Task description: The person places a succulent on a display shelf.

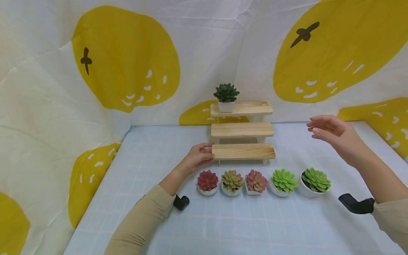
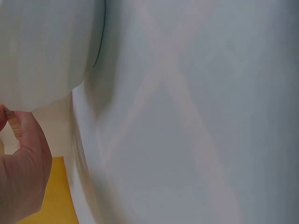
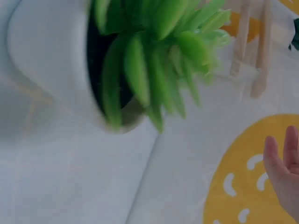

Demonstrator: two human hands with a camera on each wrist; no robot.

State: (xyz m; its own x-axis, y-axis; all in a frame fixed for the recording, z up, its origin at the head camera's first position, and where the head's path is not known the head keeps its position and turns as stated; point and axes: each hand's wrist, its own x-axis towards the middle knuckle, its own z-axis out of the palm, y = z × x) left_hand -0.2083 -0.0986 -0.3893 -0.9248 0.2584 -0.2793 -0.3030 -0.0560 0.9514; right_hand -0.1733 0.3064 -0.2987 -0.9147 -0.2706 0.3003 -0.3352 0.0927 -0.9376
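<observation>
Grip (image 1: 196,158) narrow on bottom shelf (image 1: 243,151)

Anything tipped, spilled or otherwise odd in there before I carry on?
Nothing looks spilled or tipped, and the wooden stand stands upright. One mild oddity: in the head view, the rightmost green plant sits off-centre in its white pot, leaving a dark gap on the left.

No text or numbers can be read

Fruit-print drapes (image 1: 207,42) around a cloth-covered table (image 1: 242,226) suggest a screened-off tabletop set.
</observation>
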